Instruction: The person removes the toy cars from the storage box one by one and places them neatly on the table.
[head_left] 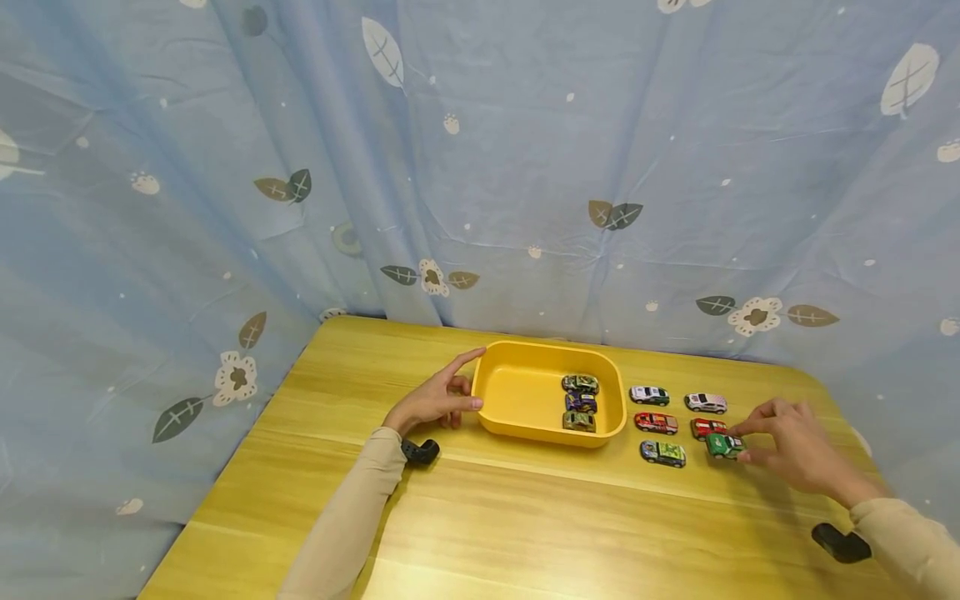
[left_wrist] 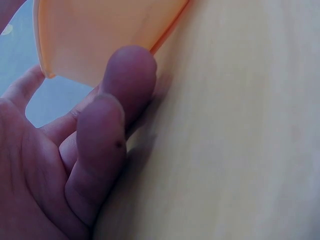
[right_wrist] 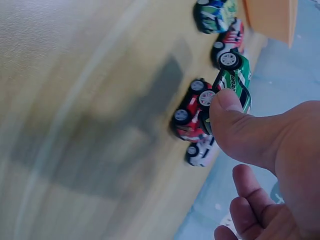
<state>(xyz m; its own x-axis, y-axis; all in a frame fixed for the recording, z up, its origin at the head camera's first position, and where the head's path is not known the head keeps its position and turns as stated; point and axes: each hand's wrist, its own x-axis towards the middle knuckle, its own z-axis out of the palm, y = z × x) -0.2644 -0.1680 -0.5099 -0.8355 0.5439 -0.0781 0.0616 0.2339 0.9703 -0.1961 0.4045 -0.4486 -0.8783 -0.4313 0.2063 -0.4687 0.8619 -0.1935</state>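
My right hand (head_left: 798, 446) pinches a green toy car (head_left: 725, 446) between thumb and fingers. In the right wrist view the thumb (right_wrist: 230, 120) presses on the green car's side, and its wheels show clear of the table. Just behind it is a red toy car (head_left: 707, 428), partly covered. At the left end of the yellow tray (head_left: 517, 396), my left hand (head_left: 435, 397) touches the rim with spread index finger and thumb. Its other fingers (left_wrist: 100, 135) curl loosely beside the tray wall. Inside the tray's right end stand a camouflage car (head_left: 581, 384), a purple car (head_left: 581, 403) and an olive car (head_left: 579, 421).
Between the tray and my right hand are a white-and-green car (head_left: 649, 396), a red-orange car (head_left: 656, 422) and a green-yellow car (head_left: 663, 453). A white-pink car (head_left: 706, 402) stands behind the red one. A blue patterned curtain (head_left: 525, 167) hangs behind the wooden table (head_left: 525, 517).
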